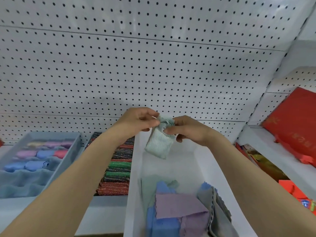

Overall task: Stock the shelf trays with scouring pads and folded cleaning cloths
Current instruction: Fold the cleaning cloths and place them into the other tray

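A folded pale green cleaning cloth (159, 143) hangs in the air above the far end of a white tray (135, 168). My left hand (138, 121) pinches its top left corner and my right hand (186, 130) pinches its top right edge. Loose purple, blue and grey cloths (181, 205) lie in the near end of that white tray. Left of it, a row of glittery red, green and dark scouring pads (118, 166) stands packed on edge. At far left, a grey-blue tray (71, 151) holds rolled blue, pink and purple cloths.
A white pegboard wall (153, 65) rises behind the shelf. On the right, a second shelf section holds red envelopes and red paper items (294, 124). The shelf's front edge (106, 207) runs below the pads.
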